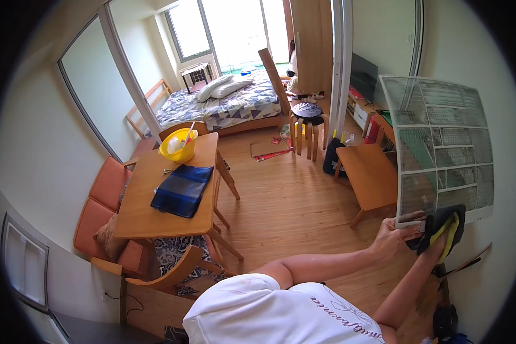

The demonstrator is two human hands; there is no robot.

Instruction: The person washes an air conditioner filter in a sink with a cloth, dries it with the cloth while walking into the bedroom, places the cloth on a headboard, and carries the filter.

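Note:
A mesh air filter panel [444, 140] with a thin pale frame stands upright at the right side of the view. My left hand [398, 232] grips its lower left corner, fingers closed around the edge. My right hand [438, 245] is at the panel's bottom edge with a dark grey and yellow-green cloth [450, 226] bunched over it. The cloth covers most of the right fingers and touches or sits right beside the lower edge of the mesh.
To the left, a wooden table [149, 215] carries a yellow bowl [179, 150] and a folded blue checked cloth [182, 190]. A low wooden bench [368, 175] stands below the panel. Stacked stools [308, 129], a bed [229, 106] and another person [292, 60] are farther back.

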